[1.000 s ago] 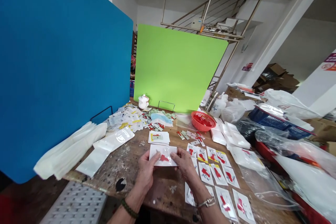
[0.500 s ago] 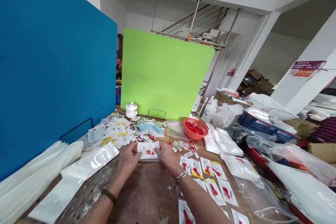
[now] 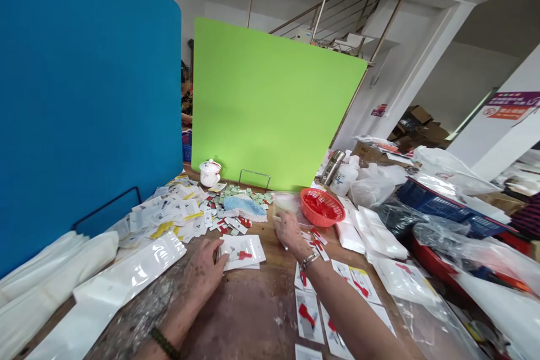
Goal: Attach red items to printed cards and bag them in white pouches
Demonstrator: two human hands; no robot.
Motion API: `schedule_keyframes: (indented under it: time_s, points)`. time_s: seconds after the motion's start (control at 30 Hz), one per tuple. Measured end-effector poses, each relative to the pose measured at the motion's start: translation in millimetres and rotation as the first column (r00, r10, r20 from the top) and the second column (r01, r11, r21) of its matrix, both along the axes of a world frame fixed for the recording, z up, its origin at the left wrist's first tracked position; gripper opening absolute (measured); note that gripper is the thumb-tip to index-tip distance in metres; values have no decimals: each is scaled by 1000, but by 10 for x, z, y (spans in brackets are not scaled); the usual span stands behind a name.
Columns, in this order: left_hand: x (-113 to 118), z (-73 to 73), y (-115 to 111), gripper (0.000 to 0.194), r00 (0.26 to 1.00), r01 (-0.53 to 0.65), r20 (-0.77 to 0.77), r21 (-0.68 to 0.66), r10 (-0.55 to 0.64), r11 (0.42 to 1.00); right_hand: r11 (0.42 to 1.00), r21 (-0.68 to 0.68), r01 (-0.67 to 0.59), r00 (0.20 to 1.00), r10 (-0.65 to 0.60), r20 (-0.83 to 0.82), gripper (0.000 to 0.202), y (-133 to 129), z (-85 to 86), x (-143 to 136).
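My left hand (image 3: 206, 267) is closed at the left edge of a clear-fronted white plastic packet (image 3: 248, 246), its thumb on the edge. A small red piece and tiny grey parts show in the packet, which lies over another white sheet or packet. Farther right, my right hand (image 3: 291, 234) reaches down among small cards with red pieces (image 3: 317, 241). Its fingers are bent together, and what they hold, if anything, is hidden. Beyond both hands lie a blue-and-white cloth-like piece (image 3: 244, 207) and a heap of small pale green cards (image 3: 228, 194).
A red basket (image 3: 323, 211) with red pieces stands at the back right. Rows of filled packets (image 3: 309, 315) lie under my right forearm. Loose printed packets (image 3: 169, 208), a white packet strip (image 3: 139, 267) and a lidded cup (image 3: 210, 172) are on the left. A green panel (image 3: 270, 107) stands behind.
My right hand has let go of the packet's right side and moved right to the small cards. My left hand stays at the packet, which now lies flatter. The view has shifted slightly.
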State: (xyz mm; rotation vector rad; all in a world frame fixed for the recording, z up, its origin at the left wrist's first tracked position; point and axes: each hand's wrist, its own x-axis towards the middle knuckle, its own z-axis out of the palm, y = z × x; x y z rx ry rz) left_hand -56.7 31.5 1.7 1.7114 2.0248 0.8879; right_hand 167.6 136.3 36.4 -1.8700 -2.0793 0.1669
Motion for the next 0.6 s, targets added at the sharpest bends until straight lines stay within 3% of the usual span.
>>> schedule_keyframes:
  time_s: [0.23, 0.33, 0.47, 0.6]
  points:
    - [22, 41, -25, 35, 1000, 2, -15, -56, -3, 998, 987, -76, 139, 989, -136, 53, 46, 554, -96, 189]
    - [17, 18, -11, 36, 999, -3, -42, -84, -1, 996, 982, -116, 149, 988, -143, 55, 37, 708, -129, 194]
    - [16, -23, 8, 34, 997, -28, -73, -83, 22, 996, 983, -110, 144, 990, -144, 9, 17, 785, -159, 186]
    - [24, -30, 2, 32, 997, -32, -79, -66, 27, 997, 986, -57, 155, 979, -161, -128, 18, 757, -169, 204]
